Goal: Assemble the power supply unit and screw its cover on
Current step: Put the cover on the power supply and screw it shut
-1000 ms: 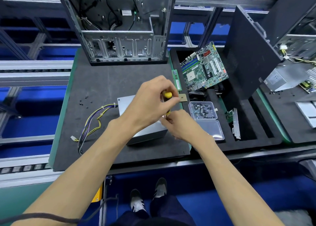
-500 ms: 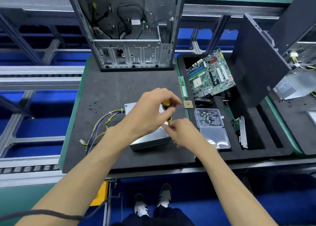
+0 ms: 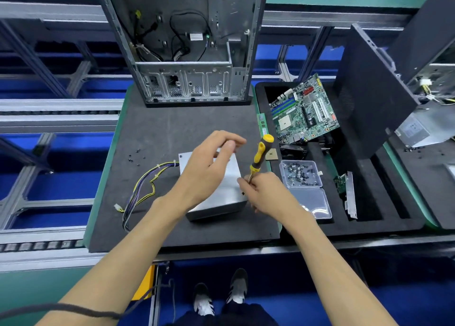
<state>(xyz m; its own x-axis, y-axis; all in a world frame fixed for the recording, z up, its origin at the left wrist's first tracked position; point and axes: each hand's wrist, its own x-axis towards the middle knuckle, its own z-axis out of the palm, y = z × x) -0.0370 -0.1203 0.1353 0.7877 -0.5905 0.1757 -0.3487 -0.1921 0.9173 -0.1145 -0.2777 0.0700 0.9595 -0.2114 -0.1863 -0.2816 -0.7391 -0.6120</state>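
A worker's right hand [image 3: 267, 194] pinches a yellow-handled screwdriver [image 3: 259, 158] at the power supply unit's [image 3: 231, 178] corner; the left hand [image 3: 209, 168] hovers above, fingers loosely spread, holding nothing.

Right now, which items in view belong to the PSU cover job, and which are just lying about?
In the job:
- power supply unit
- screwdriver, right hand holds its shaft
- left hand, over the unit
- screw box
- loose screws on the mat

Lying about:
- computer case
- motherboard
- RAM stick
- CPU chip
- black side panel
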